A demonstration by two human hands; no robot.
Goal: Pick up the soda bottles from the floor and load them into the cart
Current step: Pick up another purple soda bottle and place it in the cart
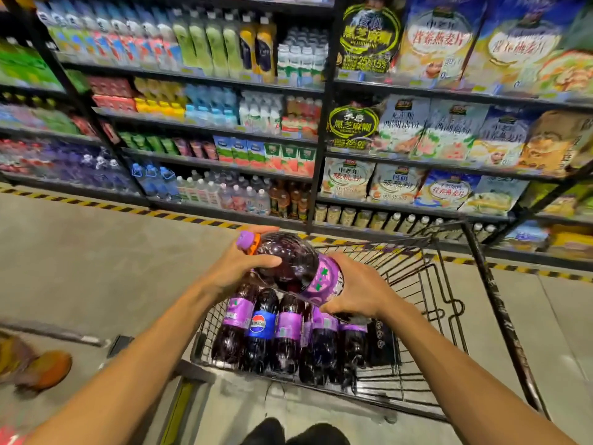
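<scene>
A large dark soda bottle with a purple label and purple cap lies on its side in the air above the wire cart. My left hand grips its neck end just below the cap. My right hand holds its base end from the right. Under it, several dark soda bottles lie side by side in the cart basket, most with purple labels, one with a blue label.
Store shelves full of drinks and food bags stand behind the cart, edged by yellow-black floor tape. Grey concrete floor lies to the left. An orange object sits low at the left. My shoes show at the bottom.
</scene>
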